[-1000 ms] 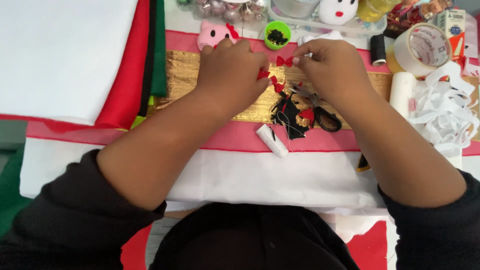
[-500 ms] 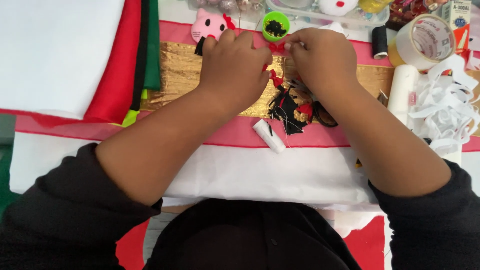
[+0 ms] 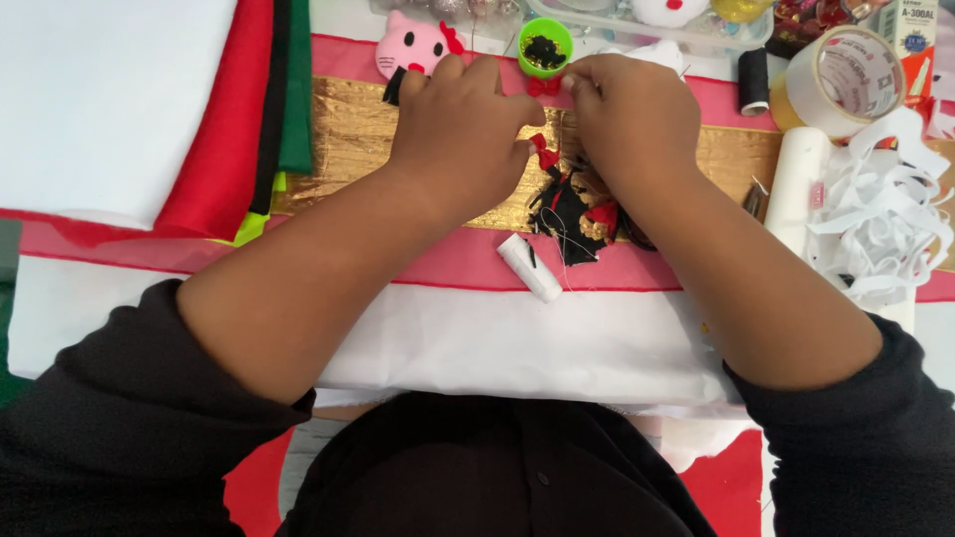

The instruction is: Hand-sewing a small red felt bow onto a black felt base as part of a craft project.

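Nearby, green cup of black bits

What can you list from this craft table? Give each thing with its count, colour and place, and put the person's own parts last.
Small bow: one, red, pinched between both hands' fingers.
Small cup: one, green with dark bits inside, just above the hands.
Doll figure: one, black with red trim, on the gold fabric below the hands.
Gold fabric: one strip, across the pink fabric.
Thread spool: one, white, lying near the doll figure.
Cat plush face: one, pink, top centre.
Felt sheets: stack, white, red, black, green, top left.
Tape roll: one, clear, top right.
Paper strips: pile, white, right edge.
Left hand: on the bow.
Right hand: on the bow.
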